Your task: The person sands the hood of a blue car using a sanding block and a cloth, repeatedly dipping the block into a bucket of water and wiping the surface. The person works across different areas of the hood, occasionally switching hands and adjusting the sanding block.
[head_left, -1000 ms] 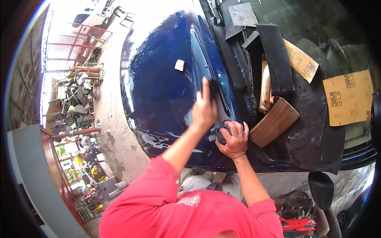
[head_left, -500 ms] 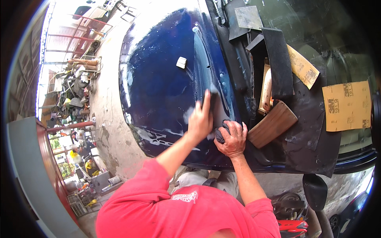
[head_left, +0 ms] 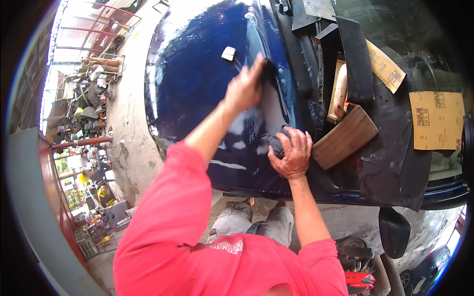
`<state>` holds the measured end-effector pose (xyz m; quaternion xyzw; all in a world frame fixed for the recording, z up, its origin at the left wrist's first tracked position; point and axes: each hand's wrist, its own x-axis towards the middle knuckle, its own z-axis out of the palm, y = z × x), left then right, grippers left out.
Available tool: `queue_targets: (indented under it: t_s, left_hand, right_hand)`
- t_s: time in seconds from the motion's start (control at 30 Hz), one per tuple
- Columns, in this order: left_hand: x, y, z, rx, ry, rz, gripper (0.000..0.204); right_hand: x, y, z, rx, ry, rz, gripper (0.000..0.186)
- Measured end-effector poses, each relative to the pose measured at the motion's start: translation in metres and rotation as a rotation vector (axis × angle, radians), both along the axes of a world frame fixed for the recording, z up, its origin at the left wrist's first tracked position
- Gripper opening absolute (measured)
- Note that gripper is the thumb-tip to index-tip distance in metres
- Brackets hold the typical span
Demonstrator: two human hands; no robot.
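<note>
There's the blue hood (head_left: 192,84), broad, glossy and wet, pale milky streaks and droplets running along its right side! And here, by its near right corner, the dark grey cloth (head_left: 275,143), gripped, bunched into a crumpled wad.

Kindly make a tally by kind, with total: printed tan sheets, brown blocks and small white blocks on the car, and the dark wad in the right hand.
Printed tan sheets: 2
Brown block: 1
Small white block: 1
Dark wad: 1
Total: 5
</note>
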<state>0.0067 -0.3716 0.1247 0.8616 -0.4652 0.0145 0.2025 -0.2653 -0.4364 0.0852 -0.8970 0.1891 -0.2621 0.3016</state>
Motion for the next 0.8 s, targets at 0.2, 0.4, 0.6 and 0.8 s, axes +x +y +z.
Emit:
queue_targets:
  t_s: [0.2,0.4,0.6,0.8]
  left_hand:
    - [-0.156,0.157,0.006,-0.114,1.239,0.062,0.101]
    - [-0.211,0.202,-0.005,-0.943,2.031,0.324,0.082]
    - [-0.222,0.259,-0.043,-1.069,2.000,0.347,0.065]
    - [-0.210,0.412,-0.053,-1.022,1.688,0.585,0.070]
  right_hand:
    - [0.001,-0.009,0.005,-0.099,-0.160,0.036,0.047]
    - [0.008,0.034,0.033,0.376,-0.171,-0.224,0.035]
    - [0.040,0.079,0.037,0.297,0.229,0.215,0.093]
    - [0.178,0.001,-0.049,-0.527,0.376,0.044,0.119]
